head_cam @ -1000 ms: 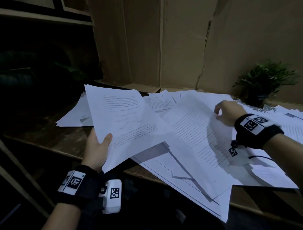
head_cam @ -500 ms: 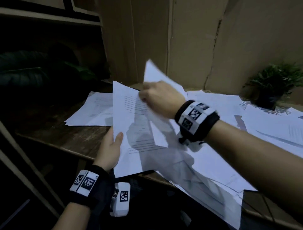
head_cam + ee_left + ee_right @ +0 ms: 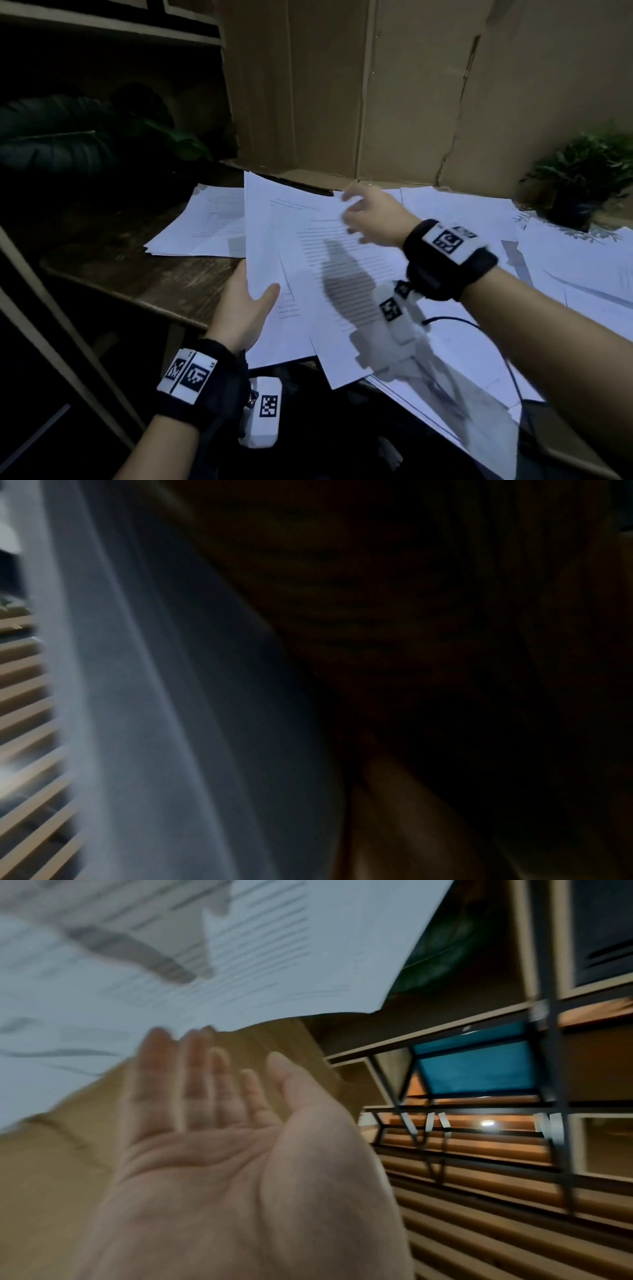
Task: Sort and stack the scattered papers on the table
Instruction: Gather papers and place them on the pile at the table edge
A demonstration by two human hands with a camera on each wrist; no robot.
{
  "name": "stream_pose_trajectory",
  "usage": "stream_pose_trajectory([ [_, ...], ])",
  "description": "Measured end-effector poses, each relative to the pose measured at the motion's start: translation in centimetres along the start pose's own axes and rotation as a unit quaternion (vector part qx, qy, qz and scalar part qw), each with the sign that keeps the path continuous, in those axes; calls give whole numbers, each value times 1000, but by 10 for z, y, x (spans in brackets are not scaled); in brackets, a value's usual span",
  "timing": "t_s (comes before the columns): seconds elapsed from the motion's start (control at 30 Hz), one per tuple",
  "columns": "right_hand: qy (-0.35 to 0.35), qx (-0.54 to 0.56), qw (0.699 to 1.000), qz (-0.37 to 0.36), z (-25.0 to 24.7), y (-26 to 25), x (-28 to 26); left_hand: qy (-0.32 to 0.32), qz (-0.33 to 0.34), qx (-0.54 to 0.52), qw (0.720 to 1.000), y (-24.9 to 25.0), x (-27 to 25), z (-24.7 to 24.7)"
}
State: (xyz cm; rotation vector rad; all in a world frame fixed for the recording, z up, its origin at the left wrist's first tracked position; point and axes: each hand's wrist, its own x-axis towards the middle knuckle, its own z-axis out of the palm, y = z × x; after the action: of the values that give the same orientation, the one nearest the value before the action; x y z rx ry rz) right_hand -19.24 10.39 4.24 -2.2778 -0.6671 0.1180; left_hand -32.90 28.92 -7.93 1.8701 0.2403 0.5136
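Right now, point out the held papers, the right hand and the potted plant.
held papers (image 3: 270,236): head view, upper part of the front sheet.
right hand (image 3: 219,1150): right wrist view, middle of the open palm.
potted plant (image 3: 589,171): head view, its leaves.

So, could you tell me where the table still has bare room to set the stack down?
Bare wood table shows at the front left, between the far-left pile and the left hand. Loose sheets crowd everything rightward to the potted plant.
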Motion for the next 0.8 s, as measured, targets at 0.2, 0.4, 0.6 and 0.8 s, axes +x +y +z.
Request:
stream_pose_trajectory([
  [0.2,-102,-141,957,231,-26,88,-5,6,10,-6,1000,4,-3,3],
  [0.4,-122,-118,957,235,-24,97,-12,0,1,-55,998,6,-4,5],
  [0.6,-49,-26,984,169,-14,78,-8,-11,-5,-107,994,8,-3,6],
  [0.8,-98,160,972,144,-11,59,-13,-8,16,-71,997,3,-3,0],
])
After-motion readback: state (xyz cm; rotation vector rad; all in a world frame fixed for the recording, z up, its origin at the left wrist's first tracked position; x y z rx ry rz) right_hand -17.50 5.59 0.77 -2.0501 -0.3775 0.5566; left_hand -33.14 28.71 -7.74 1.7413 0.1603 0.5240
